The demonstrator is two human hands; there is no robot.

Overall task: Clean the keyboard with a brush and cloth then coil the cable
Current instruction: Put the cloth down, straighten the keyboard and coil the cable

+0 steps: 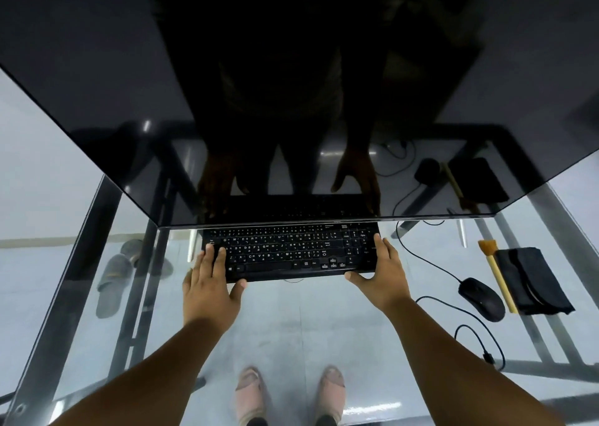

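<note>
A broad, glossy dark screen (291, 85) filled the upper view, its flat surface mirroring the arms and desk below. Beneath it lay a clear glass desk (324, 322) on a grey metal frame, with the pale tiled floor showing through. At the screen's lower edge sat the keyboard (288, 252), a long, flat black plastic slab with white-lettered keys, its far edge just under the screen. The left hand (209, 279) lay over the keyboard's left end with fingers nearly straight on the keys and the thumb hooked against the front edge; the right hand (382, 270) clasped the right end, fingers stretched along the side and thumb pressed to the front corner. To the right lay a folded, matte black cloth (531, 284), and just beside it on its left the brush (497, 273), a slim pale wooden handle with a tuft of orange-brown bristles pointing away. A smooth, rounded black mouse (482, 298) sat just left of the brush, and a thin black cable (424, 260) curved across the glass from near the keyboard's right end, looping towards the near edge. Grey slippers (113, 283) showed through the glass at left.
</note>
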